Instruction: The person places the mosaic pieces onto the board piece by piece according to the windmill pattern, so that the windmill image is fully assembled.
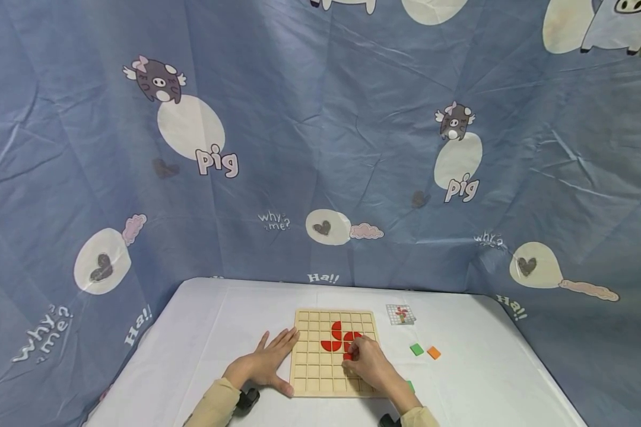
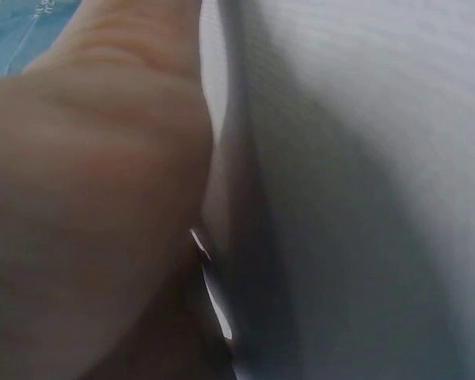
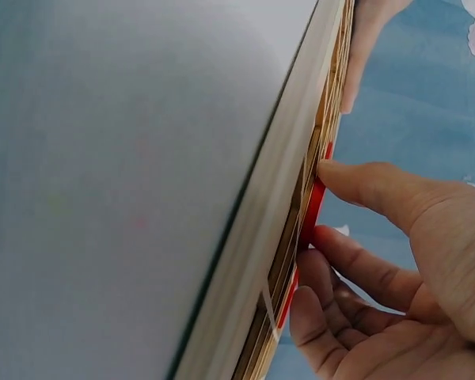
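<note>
A wooden grid board (image 1: 311, 372) lies on the white table, with several red quarter-round pieces (image 1: 331, 346) set in its squares. My right hand (image 1: 373, 363) is over the board's right half. Its thumb and forefinger pinch a red piece (image 3: 314, 210) by the edges, down at the grid, while the other fingers curl beneath in the right wrist view. Part of that piece is hidden by the fingers in the head view. Spread flat on the table, my left hand (image 1: 267, 360) rests with fingertips and thumb at the board's left edge.
Beyond the board's far right corner lies a card with a gridded picture (image 1: 400, 314). To the right are a green tile (image 1: 416, 349) and an orange tile (image 1: 434, 353). Another green tile (image 1: 410, 386) peeks out beside my right wrist. A blue printed curtain (image 1: 320, 178) surrounds the table.
</note>
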Motion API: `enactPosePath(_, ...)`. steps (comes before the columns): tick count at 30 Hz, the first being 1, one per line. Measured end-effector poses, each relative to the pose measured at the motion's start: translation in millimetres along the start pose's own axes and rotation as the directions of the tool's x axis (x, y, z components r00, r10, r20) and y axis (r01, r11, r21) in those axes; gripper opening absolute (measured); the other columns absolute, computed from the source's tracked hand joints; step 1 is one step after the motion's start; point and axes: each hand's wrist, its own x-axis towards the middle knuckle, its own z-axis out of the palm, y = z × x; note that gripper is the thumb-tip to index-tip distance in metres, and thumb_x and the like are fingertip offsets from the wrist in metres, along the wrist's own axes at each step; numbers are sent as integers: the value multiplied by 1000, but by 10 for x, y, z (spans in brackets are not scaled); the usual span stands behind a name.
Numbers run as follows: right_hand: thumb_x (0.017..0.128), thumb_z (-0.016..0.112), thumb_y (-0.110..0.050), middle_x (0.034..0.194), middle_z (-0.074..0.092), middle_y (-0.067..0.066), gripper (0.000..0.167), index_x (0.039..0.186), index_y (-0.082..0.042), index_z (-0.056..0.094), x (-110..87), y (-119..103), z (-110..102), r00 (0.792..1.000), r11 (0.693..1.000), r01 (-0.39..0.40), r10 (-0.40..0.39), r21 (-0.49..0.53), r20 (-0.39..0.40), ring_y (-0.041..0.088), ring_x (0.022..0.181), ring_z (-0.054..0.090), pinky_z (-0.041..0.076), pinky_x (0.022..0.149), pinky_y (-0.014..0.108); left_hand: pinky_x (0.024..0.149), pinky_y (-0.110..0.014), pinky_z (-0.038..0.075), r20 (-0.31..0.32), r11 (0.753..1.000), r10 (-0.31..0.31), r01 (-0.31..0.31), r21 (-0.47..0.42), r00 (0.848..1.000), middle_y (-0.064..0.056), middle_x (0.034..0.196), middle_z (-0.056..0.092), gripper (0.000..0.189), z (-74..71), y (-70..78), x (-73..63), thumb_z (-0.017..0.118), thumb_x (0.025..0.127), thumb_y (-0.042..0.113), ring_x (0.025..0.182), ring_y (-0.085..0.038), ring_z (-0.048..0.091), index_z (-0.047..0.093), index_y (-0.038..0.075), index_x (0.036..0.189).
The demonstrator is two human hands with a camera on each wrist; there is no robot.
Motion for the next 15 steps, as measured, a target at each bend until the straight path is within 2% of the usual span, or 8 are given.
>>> enactPosePath(8,76,82,-21,82,58,-3,23,84,-8,66,34,34,-30,1000,1000,18,-18,6,4,4,70,49,46,57,17,118,-65,0,-10,1000,10,-10,3,1000,-12,164,5,131,-10,-9,3,71,61,72,151,-34,6,8,7,155)
enactPosePath(15,77,82,-20,83,57,-2,22,83,-8,65,29,41,-43,999,1000,-6,6,20,37,4,71,51,47,57,17,118,-64,-1,-4,1000,4,-4,-8,1000,-12,164,5,131,2,-4,4,71,61,72,151,-33,5,8,7,155)
